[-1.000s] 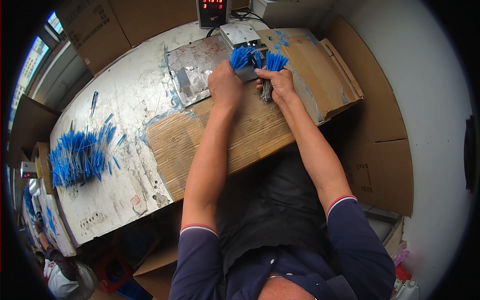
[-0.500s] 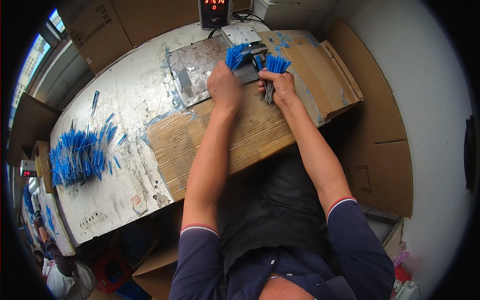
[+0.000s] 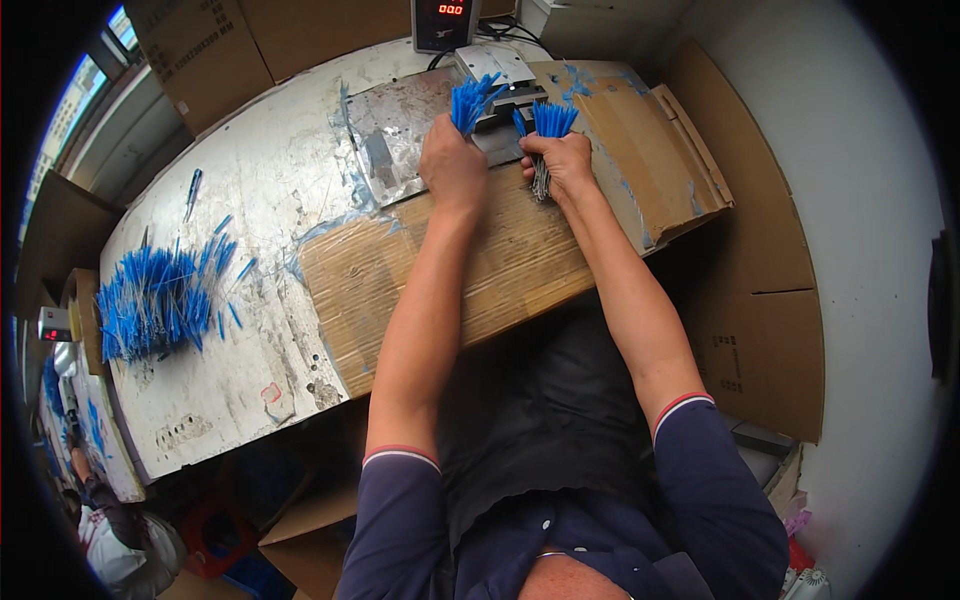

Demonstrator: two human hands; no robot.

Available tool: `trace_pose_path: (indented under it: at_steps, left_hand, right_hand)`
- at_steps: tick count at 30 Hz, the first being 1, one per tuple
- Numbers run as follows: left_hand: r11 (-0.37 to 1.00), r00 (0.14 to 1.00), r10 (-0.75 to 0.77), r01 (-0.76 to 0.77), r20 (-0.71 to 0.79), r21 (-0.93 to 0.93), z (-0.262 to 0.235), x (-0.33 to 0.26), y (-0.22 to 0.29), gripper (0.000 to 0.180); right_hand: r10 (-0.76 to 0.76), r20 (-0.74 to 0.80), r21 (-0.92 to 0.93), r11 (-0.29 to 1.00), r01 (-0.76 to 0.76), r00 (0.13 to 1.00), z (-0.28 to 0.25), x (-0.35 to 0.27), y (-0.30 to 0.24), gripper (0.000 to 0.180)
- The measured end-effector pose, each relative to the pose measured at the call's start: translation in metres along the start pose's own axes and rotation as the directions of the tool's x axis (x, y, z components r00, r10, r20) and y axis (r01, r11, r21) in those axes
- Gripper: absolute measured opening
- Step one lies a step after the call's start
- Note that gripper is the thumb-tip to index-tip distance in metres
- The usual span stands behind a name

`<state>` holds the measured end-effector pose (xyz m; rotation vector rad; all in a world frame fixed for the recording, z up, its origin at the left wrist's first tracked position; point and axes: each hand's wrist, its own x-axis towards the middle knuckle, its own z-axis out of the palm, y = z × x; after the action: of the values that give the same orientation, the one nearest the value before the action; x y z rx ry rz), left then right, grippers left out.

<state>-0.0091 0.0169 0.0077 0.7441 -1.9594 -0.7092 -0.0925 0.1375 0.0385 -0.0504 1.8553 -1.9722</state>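
My left hand [image 3: 453, 165] is closed round a bundle of thin blue-ended pieces [image 3: 471, 103], with the blue ends fanned out above the fist. My right hand [image 3: 562, 163] grips a second bundle of blue-ended pieces [image 3: 554, 121]; their thin grey wire-like ends [image 3: 541, 183] hang below the palm. Between its thumb and forefinger, a single blue piece [image 3: 519, 123] points up apart from that bundle. Both hands are close to a small black and metal device [image 3: 510, 105], over the front of a metal plate [image 3: 405, 115]. The left fingers are mostly hidden behind the hand.
A heap of blue-ended pieces [image 3: 160, 300] lies on the white table [image 3: 260, 370] at the left, near a pen-like tool [image 3: 193, 190]. Flattened cardboard [image 3: 420, 270] covers the front edge. A red digital display [image 3: 444, 22] stands behind, and a cardboard box [image 3: 640, 140] at right. Another person [image 3: 125, 545] sits far left.
The red display reads differently. Both hands stay near the device with their bundles, and the right thumb and forefinger have shifted slightly. The whole view has moved a little.
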Motion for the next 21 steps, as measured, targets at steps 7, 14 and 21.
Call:
trace_pose_path:
  at_steps: [7,14,21]
  left_hand:
    - [0.999,0.998,0.050,-0.050,-0.038,0.007,0.0026,0.0009,-0.0037,0.022]
    - [0.992,0.992,0.118,-0.116,-0.045,0.046,0.0054,0.0007,-0.0084,0.021]
    - [0.993,0.992,0.098,-0.102,0.083,0.050,0.0031,-0.0024,0.0003,0.017]
  right_hand:
    - [-0.044,-0.013,-0.007,0.999,0.044,0.999,0.0017,0.0000,0.0015,0.010]
    - [-0.080,-0.037,0.090,0.992,0.083,0.996,0.0032,-0.0012,0.0047,0.009]
    - [-0.092,0.001,0.222,0.971,0.090,0.996,-0.0049,-0.0037,0.0064,0.008]
